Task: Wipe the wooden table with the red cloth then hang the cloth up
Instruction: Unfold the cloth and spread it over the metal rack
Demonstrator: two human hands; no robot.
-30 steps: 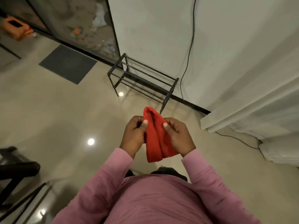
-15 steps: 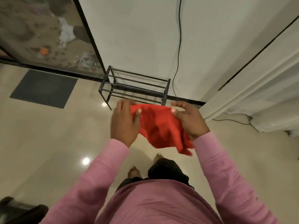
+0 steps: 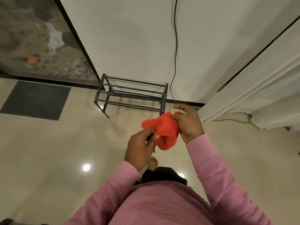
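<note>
The red cloth (image 3: pixel 164 127) hangs crumpled in the air between my two hands, above the shiny floor. My right hand (image 3: pixel 188 122) pinches its upper right corner between thumb and fingers. My left hand (image 3: pixel 141 146) pinches its lower left edge, lower and nearer to my body. A low black metal rack (image 3: pixel 131 96) stands against the white wall just beyond the cloth, with bare bars. No wooden table is in view.
A black cable (image 3: pixel 175 46) runs down the wall to the skirting behind the rack. White curtains (image 3: pixel 259 95) hang at the right and bunch on the floor. A dark mat (image 3: pixel 35 99) lies at the left by a glass door (image 3: pixel 35 38). My bare foot (image 3: pixel 152 163) shows below the cloth.
The cloth was spread wide between both hands half a second ago; now it is bunched, with my left hand lower and my right hand further right. The rack is nearer and more central.
</note>
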